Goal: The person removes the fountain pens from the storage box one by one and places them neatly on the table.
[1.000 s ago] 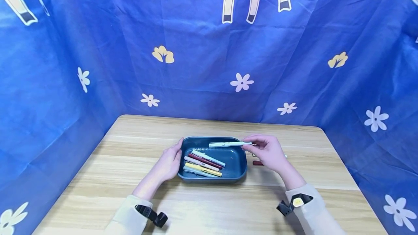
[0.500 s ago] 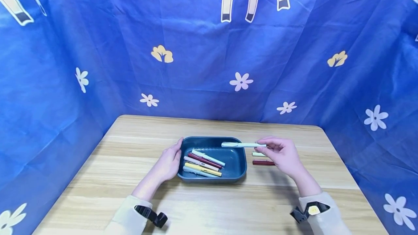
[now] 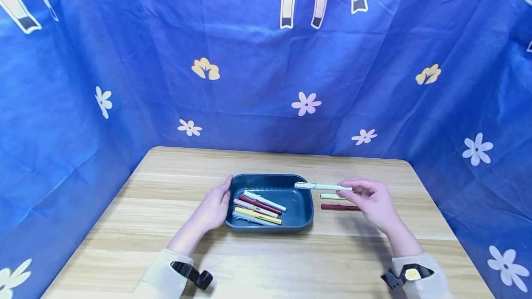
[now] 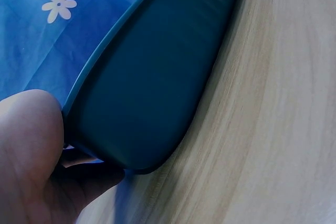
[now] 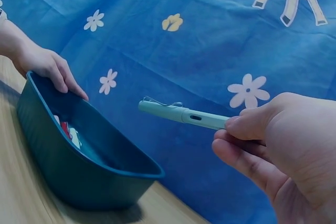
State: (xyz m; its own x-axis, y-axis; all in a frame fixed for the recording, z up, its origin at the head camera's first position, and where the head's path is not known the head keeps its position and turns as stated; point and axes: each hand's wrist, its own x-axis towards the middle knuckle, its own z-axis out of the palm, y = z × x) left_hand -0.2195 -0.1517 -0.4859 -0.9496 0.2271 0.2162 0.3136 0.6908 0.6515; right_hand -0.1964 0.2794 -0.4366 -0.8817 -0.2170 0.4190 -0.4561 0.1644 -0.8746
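A mint-green capped pen [image 5: 181, 115] with a wire clip and a small ink window is pinched by its plain end between the thumb and fingers of my right hand [image 3: 373, 201]. Its clip end overlaps the right rim of a dark teal plastic box [image 3: 297, 228] in the head view. My left hand [image 3: 215, 204] grips the left end of that box, thumb at the rim [image 4: 79, 80]. Inside lie several capped pens: pale blue [image 3: 266, 201], dark red [image 3: 260, 204], pale pink [image 3: 254, 207], yellow [image 3: 258, 215] and grey-blue [image 3: 249, 218].
On the wooden table [image 3: 266, 262], right of the box, a pale green pen [image 3: 329, 196] and a dark red pen [image 3: 338, 207] lie roughly parallel, partly hidden by my right hand. A blue patterned curtain [image 3: 249, 100] surrounds the table at the back and sides.
My right hand has carried the mint-green pen rightward from over the box to beyond its right rim, uncovering more of the two pens on the table. My left hand has stayed at the box.
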